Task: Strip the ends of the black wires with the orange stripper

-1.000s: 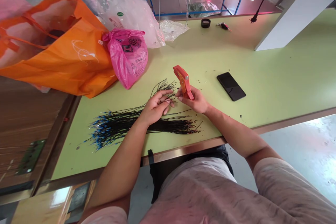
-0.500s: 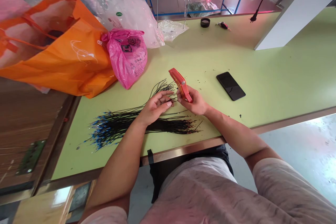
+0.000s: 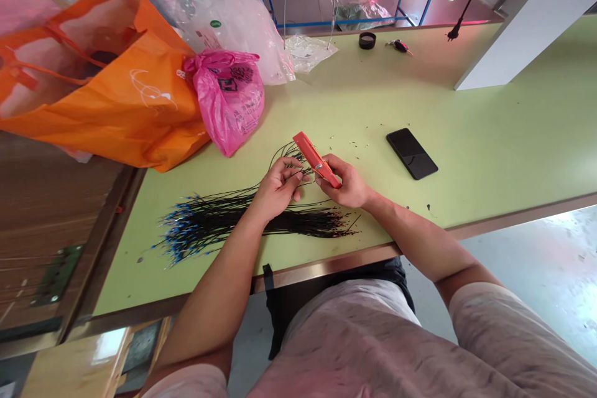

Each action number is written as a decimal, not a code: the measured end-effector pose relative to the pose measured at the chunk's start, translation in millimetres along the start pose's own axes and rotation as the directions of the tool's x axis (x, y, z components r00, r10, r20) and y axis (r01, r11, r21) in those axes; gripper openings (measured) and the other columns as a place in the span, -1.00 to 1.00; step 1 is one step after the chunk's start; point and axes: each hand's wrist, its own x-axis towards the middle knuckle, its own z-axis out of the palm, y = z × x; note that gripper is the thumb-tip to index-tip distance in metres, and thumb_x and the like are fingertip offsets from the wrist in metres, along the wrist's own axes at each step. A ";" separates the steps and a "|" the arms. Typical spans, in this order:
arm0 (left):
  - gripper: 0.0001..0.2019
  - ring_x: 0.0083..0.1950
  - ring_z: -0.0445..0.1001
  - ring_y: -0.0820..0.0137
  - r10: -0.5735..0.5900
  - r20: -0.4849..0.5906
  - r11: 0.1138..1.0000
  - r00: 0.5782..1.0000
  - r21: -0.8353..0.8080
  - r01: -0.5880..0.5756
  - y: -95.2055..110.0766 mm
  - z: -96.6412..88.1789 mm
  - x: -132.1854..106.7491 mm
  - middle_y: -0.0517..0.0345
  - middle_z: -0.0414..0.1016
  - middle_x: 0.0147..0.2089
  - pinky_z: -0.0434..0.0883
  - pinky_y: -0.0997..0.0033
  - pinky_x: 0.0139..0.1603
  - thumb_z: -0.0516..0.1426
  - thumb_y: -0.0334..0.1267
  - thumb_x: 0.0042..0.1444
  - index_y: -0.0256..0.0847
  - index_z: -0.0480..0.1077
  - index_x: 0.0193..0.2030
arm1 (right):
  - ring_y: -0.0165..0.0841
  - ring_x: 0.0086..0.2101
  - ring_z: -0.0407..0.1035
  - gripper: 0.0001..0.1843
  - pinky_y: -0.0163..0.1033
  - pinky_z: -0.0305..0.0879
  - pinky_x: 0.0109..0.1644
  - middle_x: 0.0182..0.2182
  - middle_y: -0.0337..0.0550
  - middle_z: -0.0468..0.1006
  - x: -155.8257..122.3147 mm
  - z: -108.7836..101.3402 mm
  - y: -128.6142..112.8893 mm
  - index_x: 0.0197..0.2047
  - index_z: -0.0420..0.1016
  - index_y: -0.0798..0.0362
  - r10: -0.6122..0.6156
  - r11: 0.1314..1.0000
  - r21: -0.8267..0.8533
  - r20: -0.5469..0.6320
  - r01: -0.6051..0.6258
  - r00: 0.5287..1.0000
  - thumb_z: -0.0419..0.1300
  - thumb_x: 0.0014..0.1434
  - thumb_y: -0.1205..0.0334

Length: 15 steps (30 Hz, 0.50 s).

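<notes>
Gripping an orange wire stripper (image 3: 316, 160) in closed fingers, the right hand (image 3: 349, 184) angles its long axis up-left, past the fingertips. The nearby left hand (image 3: 278, 188) curls its fingers around thin black wires (image 3: 290, 154), which trail below the fingers across the bench (image 3: 466, 161).

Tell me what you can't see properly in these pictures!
All in the head view:
Orange hand tool: its lower end is hidden by the right hand.
Black wires: the part at the left hand is hidden by its fingers.
Blue wire tips: too small to make out.
Pink plastic bag: its plastic hides what's inside.
</notes>
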 end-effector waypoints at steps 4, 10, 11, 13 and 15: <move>-0.73 -0.55 0.39 0.56 0.009 0.068 0.997 0.998 0.078 -0.015 5.3 -0.2 -2.7 0.18 0.59 -0.26 0.29 0.47 -0.50 0.37 -0.08 0.22 -0.16 0.44 -0.15 | -0.29 -0.23 0.44 -0.76 -0.05 0.52 -0.01 -0.19 -0.16 0.55 1.0 -1.1 3.0 -0.08 0.37 -0.04 0.025 1.000 -0.011 -0.016 -0.025 1.000 0.29 0.23 0.14; -0.70 -0.50 0.30 0.59 -0.064 0.143 0.997 0.988 -0.034 0.070 16.7 0.2 -5.5 0.22 0.56 -0.19 0.17 0.51 -0.49 0.36 -0.19 0.13 -0.11 0.38 -0.06 | -0.30 -0.24 0.44 -0.78 -0.05 0.53 -0.01 -0.20 -0.16 0.56 2.7 -0.8 6.9 -0.12 0.37 -0.05 0.030 1.000 -0.007 -0.039 -0.030 0.999 0.28 0.23 0.11; -0.68 -0.49 0.29 0.58 -0.061 0.153 0.997 0.986 -0.035 0.067 18.1 -0.4 -5.9 0.23 0.55 -0.20 0.16 0.51 -0.49 0.36 -0.21 0.11 -0.11 0.38 -0.07 | -0.30 -0.24 0.44 -0.78 -0.05 0.53 0.00 -0.21 -0.17 0.56 2.9 -0.8 7.3 -0.13 0.37 -0.05 0.031 0.999 -0.007 -0.042 -0.031 0.999 0.28 0.23 0.11; -0.65 -0.46 0.28 0.57 -0.062 0.180 0.997 0.982 -0.031 0.069 19.7 -2.0 -6.3 0.22 0.55 -0.19 0.15 0.51 -0.48 0.38 -0.23 0.07 -0.11 0.37 -0.07 | -0.30 -0.24 0.44 -0.79 -0.05 0.53 -0.01 -0.21 -0.17 0.56 2.9 -1.0 7.6 -0.12 0.38 -0.04 0.032 0.999 -0.007 -0.045 -0.033 0.998 0.28 0.22 0.12; -0.63 -0.46 0.28 0.56 -0.076 0.201 0.996 0.977 -0.033 0.084 19.7 -3.5 -6.2 0.20 0.58 -0.20 0.14 0.51 -0.47 0.40 -0.21 0.06 -0.11 0.35 -0.08 | -0.30 -0.25 0.43 -0.78 -0.06 0.52 -0.03 -0.21 -0.17 0.55 2.9 -1.3 7.7 -0.12 0.39 -0.04 0.027 1.000 -0.004 -0.041 -0.027 0.999 0.28 0.21 0.13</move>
